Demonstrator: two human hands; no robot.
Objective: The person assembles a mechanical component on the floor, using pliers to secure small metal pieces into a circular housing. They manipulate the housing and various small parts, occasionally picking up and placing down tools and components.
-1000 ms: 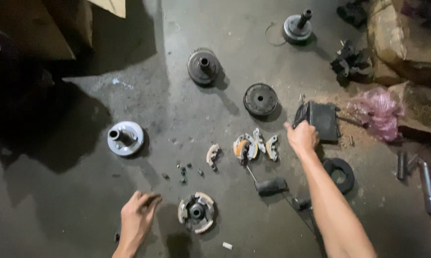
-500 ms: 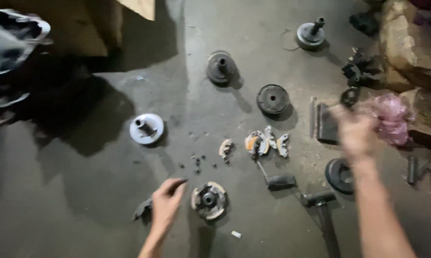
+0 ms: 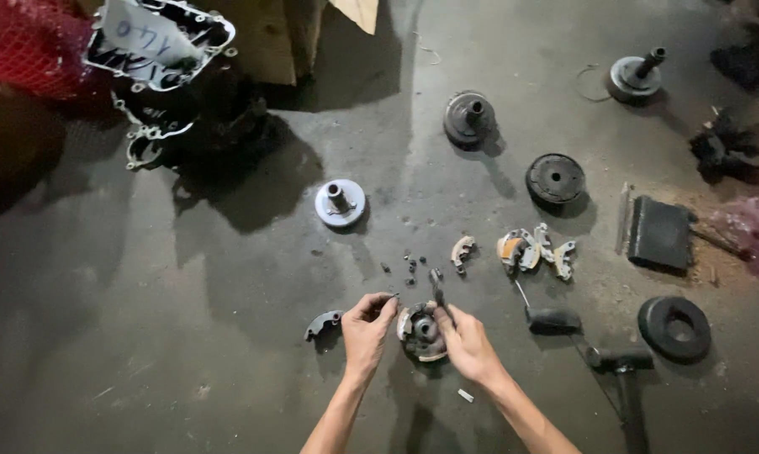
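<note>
A round grey metal clutch assembly [image 3: 421,332] lies on the dark concrete floor [image 3: 186,353], steadied by my left hand [image 3: 367,332] with fingers pinched narrow, while my right hand [image 3: 468,345] grips a slim dark tool [image 3: 438,290] against it, small loose bolts [image 3: 409,265] scattered just beyond.

dull metal hub [image 3: 421,333], rough concrete floor [image 3: 186,336]

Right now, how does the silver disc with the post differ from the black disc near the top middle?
The silver disc is pale and shiny; the black disc is dark and dull. The silver disc lies nearer the hands, left and right; the black disc lies farther up the floor. Both are round, lie flat, and have a central post standing up.
</note>
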